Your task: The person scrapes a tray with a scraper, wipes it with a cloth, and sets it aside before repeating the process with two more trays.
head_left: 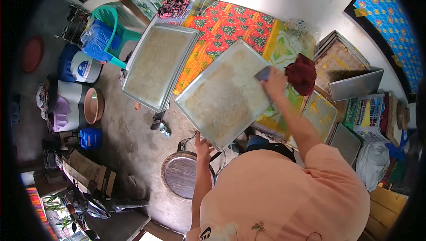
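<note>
A large metal baking tray (226,94), its surface stained brown and grey, lies tilted in front of me, partly over the table. At its near-left edge my left hand (203,149) grips the rim, some fingers hidden beneath. My right hand (276,82), slightly blurred, presses a flat blue-grey scraper (264,73) to the tray's right side. Just beyond that hand sits a bunched maroon cloth (301,74). To the left, a stack of similar trays (162,65) rests on the table's edge.
A patterned red and yellow tablecloth (239,21) covers the table. More trays with yellow residue (341,59) stand at right, near a plastic basket (370,112). Below is a round stool (179,174). A green chair (117,32) and buckets (86,65) are at left.
</note>
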Available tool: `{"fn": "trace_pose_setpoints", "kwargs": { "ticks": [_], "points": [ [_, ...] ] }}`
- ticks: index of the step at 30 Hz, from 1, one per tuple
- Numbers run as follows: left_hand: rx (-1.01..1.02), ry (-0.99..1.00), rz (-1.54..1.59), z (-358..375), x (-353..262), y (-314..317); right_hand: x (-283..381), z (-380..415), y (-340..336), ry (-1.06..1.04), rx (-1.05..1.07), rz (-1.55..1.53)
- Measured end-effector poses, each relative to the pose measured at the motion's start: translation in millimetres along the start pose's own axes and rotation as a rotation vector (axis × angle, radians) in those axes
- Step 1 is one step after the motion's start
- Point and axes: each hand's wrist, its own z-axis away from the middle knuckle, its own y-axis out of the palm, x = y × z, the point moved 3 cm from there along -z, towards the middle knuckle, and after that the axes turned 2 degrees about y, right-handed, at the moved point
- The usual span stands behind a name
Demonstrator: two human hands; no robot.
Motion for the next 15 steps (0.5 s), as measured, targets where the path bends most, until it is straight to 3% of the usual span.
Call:
{"fn": "trace_pose_setpoints", "kwargs": {
  "ticks": [2, 5, 8, 10, 12, 15],
  "points": [
    [-0.033, -0.012, -0.024, 1, 0, -1, -21, -9, -22, 0.090, -0.084, -0.008],
    [-0.022, -0.019, 0.003, 3, -11, 6, 44, 59, 1, -0.194, 0.136, -0.071],
    [-0.014, -0.023, 0.019, 4, -10, 7, 71, 87, -14, -0.336, 0.043, -0.067],
    [-0.004, -0.028, 0.038, 4, -9, 9, 24, 34, -2, -0.020, 0.100, 0.070],
    [0.015, -0.038, 0.069, 5, -14, 13, -21, -2, -30, 0.120, -0.049, 0.012],
    [0.019, -0.011, 0.077, -3, -11, 14, 17, 33, -3, 0.010, 0.031, 0.023]
  ]
}}
